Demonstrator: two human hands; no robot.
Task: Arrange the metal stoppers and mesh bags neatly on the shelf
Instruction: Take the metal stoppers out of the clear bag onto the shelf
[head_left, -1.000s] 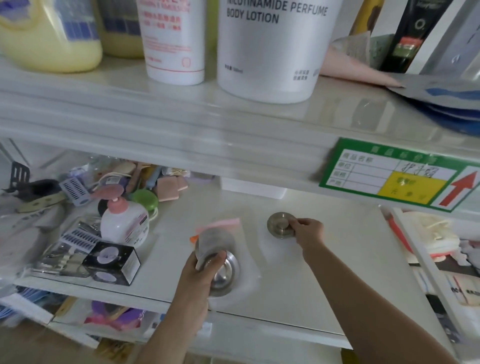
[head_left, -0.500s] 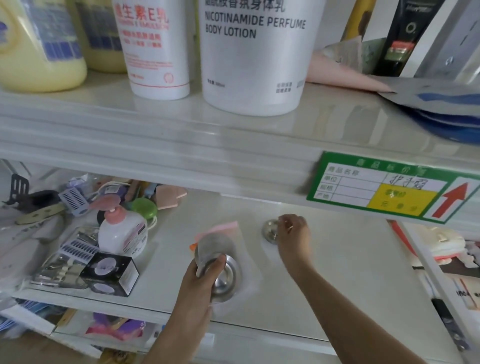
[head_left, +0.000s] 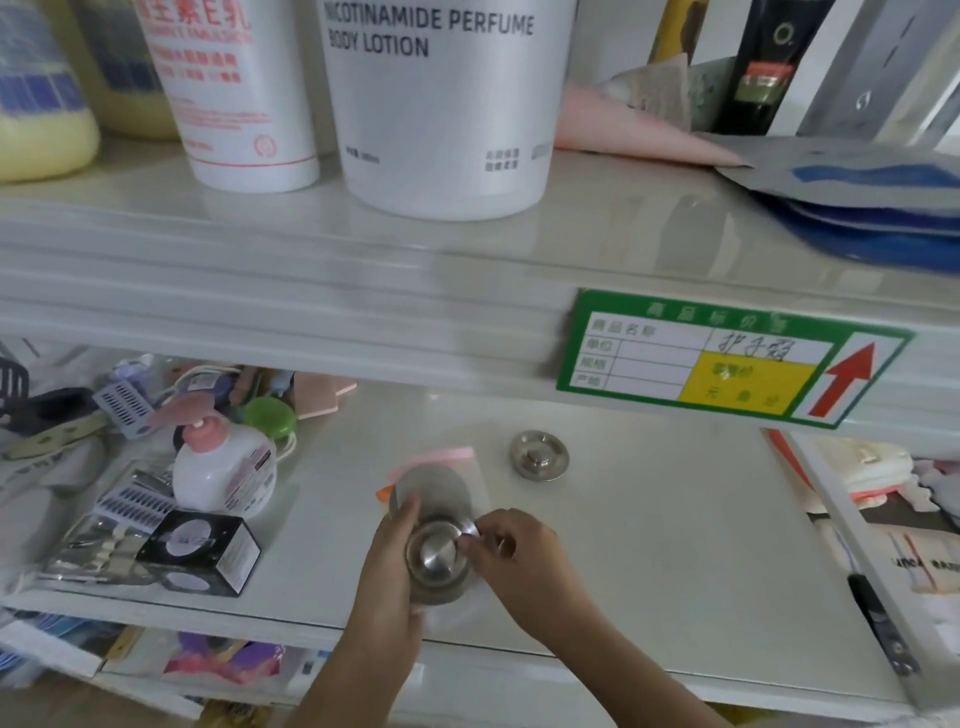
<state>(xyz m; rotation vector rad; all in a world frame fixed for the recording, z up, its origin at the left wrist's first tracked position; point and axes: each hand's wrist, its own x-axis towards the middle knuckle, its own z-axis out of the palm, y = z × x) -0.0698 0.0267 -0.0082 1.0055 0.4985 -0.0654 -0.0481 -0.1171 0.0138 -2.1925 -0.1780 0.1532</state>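
Observation:
On the white middle shelf (head_left: 649, 545) a round metal stopper (head_left: 538, 455) lies alone, knob up, with no hand on it. Nearer the front edge a second, domed metal stopper (head_left: 435, 557) sits on a clear mesh bag (head_left: 441, 478) with a pink top strip. My left hand (head_left: 387, 566) grips this stopper and the bag from the left. My right hand (head_left: 511, 553) pinches the stopper's right rim with its fingertips. The bag's lower part is hidden under the stopper and my hands.
A cluttered heap lies at the shelf's left: a pink-capped pump bottle (head_left: 223, 473), a black box (head_left: 200, 551), a green round case (head_left: 270, 418). Large lotion tubs (head_left: 441, 109) stand on the shelf above. A green price label (head_left: 727, 358) hangs on its front edge.
My right hand has let go of the far stopper and come back to the front stopper, pinching its rim. The far stopper stays on the shelf. My left hand has kept its hold.

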